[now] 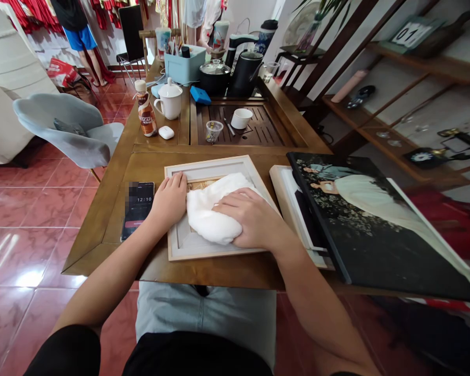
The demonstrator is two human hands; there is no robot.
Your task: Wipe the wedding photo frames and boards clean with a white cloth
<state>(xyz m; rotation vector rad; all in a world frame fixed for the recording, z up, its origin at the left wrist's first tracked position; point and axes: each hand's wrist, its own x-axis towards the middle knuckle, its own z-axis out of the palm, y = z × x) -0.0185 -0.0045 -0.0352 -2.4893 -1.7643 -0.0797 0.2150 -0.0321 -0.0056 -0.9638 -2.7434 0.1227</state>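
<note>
A pale wooden picture frame lies flat on the wooden table in front of me. My right hand presses a bunched white cloth onto the frame's glass, fingers curled over the cloth. My left hand rests on the frame's left edge with its fingers bent down against it, holding the frame steady. Most of the picture under the cloth is hidden.
A phone lies left of the frame. Two more pictures, a white-framed one and a large dark canvas, overlap at the right. Farther back are a tea tray with cups, kettles, a bottle. A grey chair stands left; a person stands far back.
</note>
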